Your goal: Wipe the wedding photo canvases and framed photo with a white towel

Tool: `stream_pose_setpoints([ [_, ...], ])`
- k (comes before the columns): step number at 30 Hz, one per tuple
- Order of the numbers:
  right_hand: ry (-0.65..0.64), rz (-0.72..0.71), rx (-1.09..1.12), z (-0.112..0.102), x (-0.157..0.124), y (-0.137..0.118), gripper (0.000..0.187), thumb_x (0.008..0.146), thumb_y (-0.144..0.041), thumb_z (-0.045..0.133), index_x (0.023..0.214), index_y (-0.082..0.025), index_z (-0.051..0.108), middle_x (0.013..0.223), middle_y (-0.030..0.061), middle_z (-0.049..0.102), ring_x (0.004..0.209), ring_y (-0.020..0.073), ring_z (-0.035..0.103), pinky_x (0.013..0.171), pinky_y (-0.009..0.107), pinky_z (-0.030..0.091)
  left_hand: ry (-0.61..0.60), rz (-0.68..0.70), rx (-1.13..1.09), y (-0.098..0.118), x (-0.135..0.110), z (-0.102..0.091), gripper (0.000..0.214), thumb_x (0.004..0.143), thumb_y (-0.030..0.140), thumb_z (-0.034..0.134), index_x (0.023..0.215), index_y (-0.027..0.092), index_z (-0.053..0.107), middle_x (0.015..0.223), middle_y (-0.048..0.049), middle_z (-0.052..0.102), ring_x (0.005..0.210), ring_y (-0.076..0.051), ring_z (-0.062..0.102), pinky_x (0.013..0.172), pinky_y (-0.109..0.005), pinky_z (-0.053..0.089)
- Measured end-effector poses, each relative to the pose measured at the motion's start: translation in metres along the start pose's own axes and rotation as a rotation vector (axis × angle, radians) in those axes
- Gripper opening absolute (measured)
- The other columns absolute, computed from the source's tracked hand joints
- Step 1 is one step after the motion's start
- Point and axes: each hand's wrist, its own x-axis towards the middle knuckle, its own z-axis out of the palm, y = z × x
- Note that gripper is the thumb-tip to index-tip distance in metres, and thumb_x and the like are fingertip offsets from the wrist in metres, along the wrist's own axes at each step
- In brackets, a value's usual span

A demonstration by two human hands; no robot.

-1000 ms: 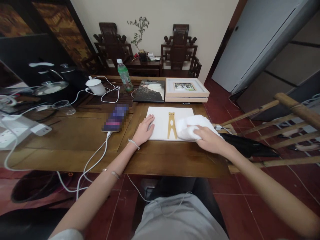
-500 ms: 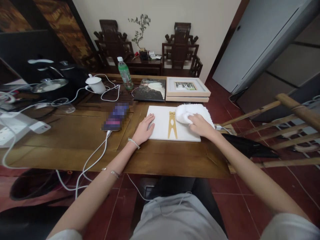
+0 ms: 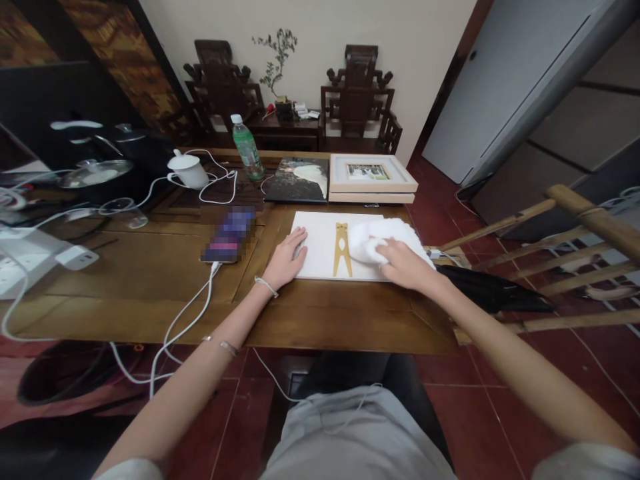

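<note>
Head cam, R fingers (image 3: pixel 391 249) gripping bunched fluffy cloth (image 3: pixel 395 229), L fingers (image 3: pixel 298 238) outstretched on flat rect. wht board (image 3: pixel 320 248)

Free room before board (image 3: pixel 319 248), frames (image 3: pixel 373 180) behind

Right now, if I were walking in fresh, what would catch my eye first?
Probably the fluffy white cloth bunched under the right hand, over the right side of a white board on the wooden table. Between it and the left hand, which rests on the board's left edge, a tan two-legged figure stands out. Farther back, a green bottle stands upright, left of a dark picture.
</note>
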Motion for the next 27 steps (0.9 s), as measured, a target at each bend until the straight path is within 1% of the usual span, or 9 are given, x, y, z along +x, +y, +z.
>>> stream_pose_setpoints([
  [4,0.052,0.047,-0.016,-0.001,0.056,0.03,0.023,0.071,-0.008,0.043,0.081,-0.016,0.061,0.088,0.0133,0.068,0.083,0.027,0.059,0.077,0.035,0.042,0.003,-0.003,0.002,-0.001,0.0,0.001,0.044,0.089,0.029,0.044,0.125,0.01,0.06,0.14,-0.0142,0.053,0.136,-0.027,0.043,0.116,-0.045,0.031],
  [8,0.098,0.057,-0.015,0.002,0.075,0.041,0.023,0.071,-0.007,0.042,0.081,-0.016,0.061,0.085,0.0134,0.068,0.082,0.0273,0.06,0.075,0.035,0.043,0.001,-0.003,-0.007,-0.001,-0.001,0.0,0.045,0.089,0.03,0.044,0.126,0.008,0.059,0.141,-0.016,0.052,0.137,-0.027,0.042,0.116,-0.046,0.03],
  [10,0.093,0.045,-0.016,0.005,0.065,0.036,0.023,0.071,-0.007,0.042,0.081,-0.015,0.06,0.086,0.0144,0.068,0.085,0.0282,0.061,0.078,0.038,0.044,-0.004,-0.001,-0.008,0.0,-0.001,0.0,0.046,0.089,0.03,0.044,0.126,0.006,0.059,0.141,-0.0178,0.051,0.137,-0.027,0.042,0.116,-0.045,0.03],
  [12,0.096,0.0,-0.02,0.009,0.042,0.024,0.024,0.07,-0.006,0.042,0.083,-0.014,0.061,0.097,0.0175,0.069,0.099,0.0312,0.061,0.089,0.043,0.043,-0.008,-0.001,-0.009,0.0,-0.001,0.001,0.046,0.09,0.03,0.043,0.126,0.007,0.059,0.141,-0.017,0.051,0.137,-0.027,0.041,0.117,-0.045,0.03],
  [15,0.082,-0.086,-0.012,0.012,-0.006,0.0,0.026,0.069,-0.005,0.043,0.086,-0.014,0.061,0.125,0.0219,0.06,0.13,0.0341,0.045,0.106,0.055,0.034,-0.004,-0.005,-0.01,-0.001,0.0,0.002,0.046,0.09,0.03,0.043,0.127,0.009,0.059,0.142,-0.0159,0.051,0.137,-0.027,0.041,0.117,-0.045,0.029],
  [18,0.018,-0.151,0.035,0.01,-0.048,-0.02,0.025,0.068,-0.003,0.044,0.082,-0.015,0.061,0.135,0.022,0.054,0.14,0.0329,0.032,0.112,0.059,0.026,-0.001,-0.003,-0.012,-0.001,0.0,0.003,0.046,0.089,0.029,0.043,0.126,0.008,0.059,0.142,-0.0165,0.051,0.137,-0.027,0.041,0.117,-0.046,0.029],
  [20,-0.009,-0.177,0.071,0.008,-0.061,-0.027,0.026,0.066,-0.002,0.045,0.08,-0.016,0.062,0.136,0.0202,0.054,0.142,0.032,0.028,0.114,0.06,0.023,-0.001,0.003,-0.014,-0.002,0.0,0.003,0.045,0.09,0.029,0.043,0.127,0.009,0.059,0.142,-0.0156,0.051,0.137,-0.027,0.041,0.116,-0.047,0.029],
  [23,-0.021,-0.157,0.08,0.007,-0.053,-0.023,0.028,0.067,-0.002,0.044,0.084,-0.016,0.063,0.132,0.0197,0.058,0.141,0.0303,0.033,0.113,0.058,0.026,-0.004,0.007,-0.011,-0.002,0.0,0.003,0.044,0.089,0.029,0.043,0.127,0.01,0.059,0.142,-0.0151,0.051,0.137,-0.027,0.041,0.116,-0.047,0.029],
  [27,-0.021,-0.076,-0.02,0.01,-0.004,-0.001,0.035,0.072,-0.004,0.042,0.099,-0.01,0.064,0.134,0.0258,0.055,0.139,0.0322,0.034,0.11,0.058,0.029,-0.008,0.004,-0.007,-0.002,0.0,0.002,0.045,0.089,0.029,0.043,0.126,0.009,0.059,0.141,-0.0158,0.052,0.137,-0.027,0.042,0.117,-0.046,0.029],
])
